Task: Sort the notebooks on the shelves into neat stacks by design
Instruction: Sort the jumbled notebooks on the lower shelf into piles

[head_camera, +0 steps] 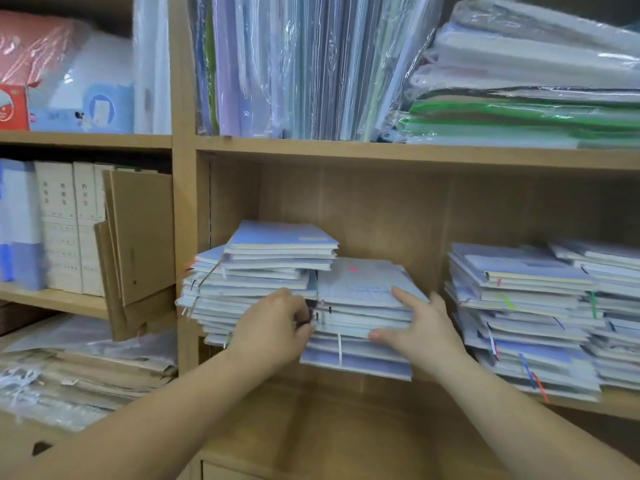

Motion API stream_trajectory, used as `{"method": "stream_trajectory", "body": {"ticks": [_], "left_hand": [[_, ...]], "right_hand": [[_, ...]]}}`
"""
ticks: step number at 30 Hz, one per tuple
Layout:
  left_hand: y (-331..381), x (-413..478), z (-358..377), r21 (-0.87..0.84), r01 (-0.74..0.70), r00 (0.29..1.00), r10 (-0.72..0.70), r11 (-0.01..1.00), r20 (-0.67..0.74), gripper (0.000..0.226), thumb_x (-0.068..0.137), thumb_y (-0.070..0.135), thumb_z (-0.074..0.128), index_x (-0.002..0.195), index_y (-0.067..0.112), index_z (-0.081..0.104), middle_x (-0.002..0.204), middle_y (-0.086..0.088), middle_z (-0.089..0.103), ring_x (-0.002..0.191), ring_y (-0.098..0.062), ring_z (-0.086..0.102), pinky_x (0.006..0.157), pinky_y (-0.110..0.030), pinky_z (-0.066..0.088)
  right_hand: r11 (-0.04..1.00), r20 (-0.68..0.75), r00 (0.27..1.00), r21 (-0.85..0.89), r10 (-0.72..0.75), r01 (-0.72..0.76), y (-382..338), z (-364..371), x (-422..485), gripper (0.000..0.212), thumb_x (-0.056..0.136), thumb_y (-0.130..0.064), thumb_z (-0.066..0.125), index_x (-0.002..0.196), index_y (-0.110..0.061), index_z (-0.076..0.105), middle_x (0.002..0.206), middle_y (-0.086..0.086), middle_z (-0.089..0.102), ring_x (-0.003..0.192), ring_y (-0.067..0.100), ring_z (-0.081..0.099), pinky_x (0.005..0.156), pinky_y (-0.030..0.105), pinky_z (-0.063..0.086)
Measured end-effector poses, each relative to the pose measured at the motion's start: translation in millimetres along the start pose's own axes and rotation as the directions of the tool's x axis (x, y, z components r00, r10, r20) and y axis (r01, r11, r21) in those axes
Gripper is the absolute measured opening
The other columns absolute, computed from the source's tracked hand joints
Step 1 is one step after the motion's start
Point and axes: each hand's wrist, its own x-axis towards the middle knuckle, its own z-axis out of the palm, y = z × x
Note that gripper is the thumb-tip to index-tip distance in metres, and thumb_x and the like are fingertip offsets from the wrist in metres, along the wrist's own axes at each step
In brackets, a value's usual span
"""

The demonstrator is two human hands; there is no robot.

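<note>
Blue notebooks [363,289] sit stacked mid-shelf [620,407] between two other piles; left hand [273,327] curls its fingers round their left edge; right hand [415,327] grips them, fingers together on top, thumb against the front (cover writing too blurred to read).

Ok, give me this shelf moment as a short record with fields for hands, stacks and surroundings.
left hand: fingers curled at the left edge of the middle stack
right hand: thumb at front, fingers on top of the middle stack's right corner
left stack: tallest, uneven, right beside the middle stack
right stack: apart, untidy, coloured ribbons hanging out
shelf above: plastic-wrapped folders
</note>
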Motion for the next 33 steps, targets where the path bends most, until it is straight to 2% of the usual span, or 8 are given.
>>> {"method": "stream_trajectory", "body": {"ticks": [3,5,10,14,18,22,29,33], "left_hand": [[-8.9,-12.3,3.3,-0.082,0.042,0.999,-0.039,0.996,0.031,0.015,0.090,0.045,0.067,0.097,0.031,0.071,0.085,0.014,0.063,0.082,-0.008,0.060,0.074,-0.035,0.056],[-9.2,-17.3,7.4,-0.155,0.071,0.996,-0.062,0.985,0.064,0.020,0.093,0.045,0.065,0.106,0.031,0.071,0.082,0.013,0.065,0.078,-0.006,0.061,0.072,-0.032,0.056],[-4.0,-12.7,20.5,-0.265,0.135,0.991,-0.124,0.955,0.057,0.034,0.095,0.043,0.064,0.127,0.029,0.062,0.075,0.009,0.064,0.074,-0.006,0.061,0.059,-0.023,0.044],[-10.8,-10.9,14.1,-0.354,0.184,0.983,-0.165,0.917,0.084,0.019,0.093,0.040,0.068,0.107,0.026,0.068,0.073,0.007,0.067,0.072,-0.008,0.065,0.070,-0.035,0.057],[-35.0,-10.6,-32.5,-0.511,0.173,0.958,-0.264,0.842,-0.111,0.022,0.093,0.042,0.068,0.083,0.022,0.064,0.072,-0.001,0.064,0.065,-0.010,0.061,0.063,-0.033,0.052],[-67.8,11.5,-83.5,-0.595,0.297,0.855,-0.486,0.747,-0.183,0.024,0.098,0.050,0.057,0.096,0.026,0.060,0.089,-0.002,0.067,0.081,-0.023,0.069,0.073,-0.048,0.061],[-83.1,41.9,-93.6,-0.580,0.451,0.854,-0.516,0.679,0.060,0.034,0.104,0.043,0.048,0.104,0.018,0.071,0.081,-0.006,0.070,0.069,-0.021,0.069,0.058,-0.032,0.057],[-78.0,42.1,-91.0,-0.575,0.440,0.875,-0.473,0.690,0.102,0.037,0.104,0.046,0.045,0.114,0.019,0.069,0.084,-0.002,0.070,0.078,-0.018,0.073,0.054,-0.028,0.049]], "right_hand": [[0.918,-0.097,0.965,-0.345,-0.243,0.196,-0.3,4.9,-1.2,0.087,0.071,-0.078,0.070,0.148,-0.051,0.040,0.170,0.006,-0.001,0.156,0.026,-0.004,0.124,0.044,0.016],[0.836,-0.041,0.937,-0.465,-0.347,0.290,-3.4,10.4,-1.8,0.084,0.075,-0.085,0.056,0.150,-0.055,0.034,0.170,0.001,0.007,0.156,0.024,0.002,0.125,0.046,0.012],[0.793,0.005,0.956,-0.558,-0.294,0.246,-9.7,17.0,11.8,0.073,0.087,-0.083,0.038,0.153,-0.055,0.023,0.162,-0.007,0.031,0.151,0.021,0.023,0.123,0.051,0.020],[0.761,0.046,0.975,-0.618,-0.216,0.197,-23.8,18.1,19.2,0.077,0.083,-0.085,0.043,0.152,-0.053,0.027,0.160,-0.007,0.036,0.150,0.022,0.026,0.121,0.061,0.015],[0.966,0.103,0.983,-0.194,-0.152,0.169,-58.9,-7.9,32.7,0.074,0.075,-0.073,0.072,0.137,-0.034,0.061,0.137,-0.011,0.062,0.133,0.015,0.054,0.110,0.040,0.039],[0.896,-0.071,0.992,0.425,-0.108,0.128,-101.9,-8.0,54.8,0.035,0.093,-0.049,0.065,0.119,-0.025,0.070,0.114,-0.007,0.070,0.107,0.022,0.068,0.093,0.038,0.057],[0.891,0.132,0.991,0.444,0.039,-0.094,-144.2,39.5,93.7,0.063,0.093,-0.059,0.061,0.140,-0.018,0.054,0.114,0.004,0.062,0.083,0.025,0.062,0.055,0.034,0.061],[0.835,0.148,0.985,0.528,0.092,-0.157,-140.8,51.4,105.7,0.075,0.091,-0.043,0.072,0.152,-0.014,0.041,0.129,0.007,0.057,0.103,0.031,0.063,0.051,0.030,0.055]]}}
